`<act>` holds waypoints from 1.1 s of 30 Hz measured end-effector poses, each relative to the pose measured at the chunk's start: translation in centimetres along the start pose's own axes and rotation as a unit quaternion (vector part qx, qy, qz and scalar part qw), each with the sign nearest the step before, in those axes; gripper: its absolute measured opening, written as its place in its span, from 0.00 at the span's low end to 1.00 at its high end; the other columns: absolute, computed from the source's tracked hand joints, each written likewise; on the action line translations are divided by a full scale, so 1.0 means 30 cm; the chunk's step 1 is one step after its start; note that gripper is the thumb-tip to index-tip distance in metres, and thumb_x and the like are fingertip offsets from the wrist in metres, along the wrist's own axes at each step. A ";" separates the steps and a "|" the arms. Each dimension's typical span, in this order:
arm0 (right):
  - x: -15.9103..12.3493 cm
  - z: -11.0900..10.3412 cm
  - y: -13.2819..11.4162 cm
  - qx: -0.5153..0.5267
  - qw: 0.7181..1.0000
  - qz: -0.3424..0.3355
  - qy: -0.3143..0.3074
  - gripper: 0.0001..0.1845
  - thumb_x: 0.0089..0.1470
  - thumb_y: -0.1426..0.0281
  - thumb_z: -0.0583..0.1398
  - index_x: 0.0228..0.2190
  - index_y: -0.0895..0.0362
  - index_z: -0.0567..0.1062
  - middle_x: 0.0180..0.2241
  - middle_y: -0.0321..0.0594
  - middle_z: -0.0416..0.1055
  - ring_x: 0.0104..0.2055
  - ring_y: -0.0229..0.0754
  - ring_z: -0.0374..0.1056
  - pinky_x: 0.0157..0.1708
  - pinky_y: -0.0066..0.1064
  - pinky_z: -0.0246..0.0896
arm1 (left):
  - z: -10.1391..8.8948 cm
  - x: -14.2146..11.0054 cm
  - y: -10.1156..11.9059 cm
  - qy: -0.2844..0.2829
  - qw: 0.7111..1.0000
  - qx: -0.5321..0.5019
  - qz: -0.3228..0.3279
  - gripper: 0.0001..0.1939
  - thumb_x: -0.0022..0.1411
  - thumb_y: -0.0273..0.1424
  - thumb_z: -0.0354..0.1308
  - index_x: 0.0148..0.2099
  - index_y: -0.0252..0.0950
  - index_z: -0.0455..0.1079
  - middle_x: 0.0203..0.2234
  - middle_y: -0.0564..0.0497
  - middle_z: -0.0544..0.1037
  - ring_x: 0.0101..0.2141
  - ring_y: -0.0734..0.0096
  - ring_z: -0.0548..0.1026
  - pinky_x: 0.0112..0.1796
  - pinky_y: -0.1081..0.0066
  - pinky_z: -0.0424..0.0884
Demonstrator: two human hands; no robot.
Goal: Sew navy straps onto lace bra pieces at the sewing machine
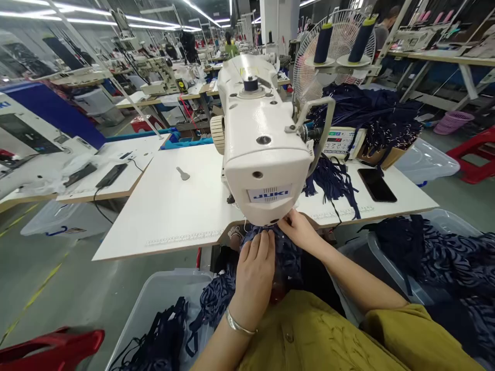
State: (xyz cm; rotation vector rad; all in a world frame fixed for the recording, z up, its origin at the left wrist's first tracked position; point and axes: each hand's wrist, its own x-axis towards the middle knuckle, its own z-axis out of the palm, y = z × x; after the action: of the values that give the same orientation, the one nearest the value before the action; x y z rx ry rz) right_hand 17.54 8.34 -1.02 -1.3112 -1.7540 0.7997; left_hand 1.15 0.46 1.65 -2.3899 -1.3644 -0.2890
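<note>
A white sewing machine [266, 149] stands right in front of me, its head end facing me. Dark navy patterned fabric [288, 255] hangs below the head at the table's front edge. My left hand [257, 263] is closed on this fabric, its fingers pressed together and pointing toward the needle area. On the other side, my right hand [299, 229] grips the fabric close under the machine head, with its fingertips partly hidden. The needle and presser foot are out of sight behind the head. More of the patterned fabric trails down to the left.
Navy straps [334, 180] and a black phone [377, 184] lie on the table to the right. A flat metal piece [183, 173] rests on the left. Plastic bins with navy pieces flank me: the left bin [143, 293] and right bin [381, 257]. A fan [344, 31] stands behind.
</note>
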 end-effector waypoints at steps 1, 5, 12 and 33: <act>-0.002 0.001 0.008 0.018 1.000 0.003 0.003 0.09 0.59 0.61 0.53 0.33 0.54 0.64 0.27 0.34 0.66 0.29 0.40 0.63 0.30 0.31 0.56 | -0.001 0.001 0.002 0.003 1.000 0.004 0.002 0.23 0.63 0.20 0.48 0.60 0.27 0.64 0.53 0.41 0.73 0.51 0.58 0.71 0.51 0.60 0.68; -0.020 0.013 0.077 0.102 0.994 0.032 0.026 0.18 0.61 0.54 0.50 0.33 0.55 0.66 0.32 0.37 0.68 0.36 0.42 0.64 0.39 0.34 0.60 | -0.007 0.007 0.011 0.012 1.000 0.022 0.008 0.22 0.64 0.18 0.45 0.59 0.28 0.64 0.51 0.41 0.74 0.50 0.61 0.72 0.50 0.63 0.70; -0.101 0.077 0.219 0.279 0.932 0.206 -0.111 0.30 0.57 0.44 0.50 0.37 0.56 0.75 0.38 0.44 0.73 0.48 0.48 0.65 0.55 0.42 0.55 | -0.002 0.017 0.024 0.017 0.999 0.027 0.016 0.23 0.63 0.17 0.44 0.59 0.28 0.64 0.50 0.40 0.74 0.50 0.60 0.72 0.49 0.62 0.71; -0.200 -0.257 -0.036 0.073 0.988 -0.101 -0.086 0.12 0.62 0.62 0.55 0.41 0.55 0.74 0.40 0.40 0.73 0.43 0.39 0.68 0.44 0.30 0.61 | -0.052 0.021 0.030 -0.123 0.792 -0.569 -0.184 0.18 0.63 0.46 0.53 0.44 0.37 0.71 0.35 0.48 0.78 0.36 0.63 0.76 0.38 0.67 0.73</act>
State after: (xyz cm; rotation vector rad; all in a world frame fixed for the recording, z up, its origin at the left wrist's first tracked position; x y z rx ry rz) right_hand 24.66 2.47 2.36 -0.9748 -1.8885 0.9273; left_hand 2.26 -0.11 3.12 -3.0789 -2.2136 -1.2558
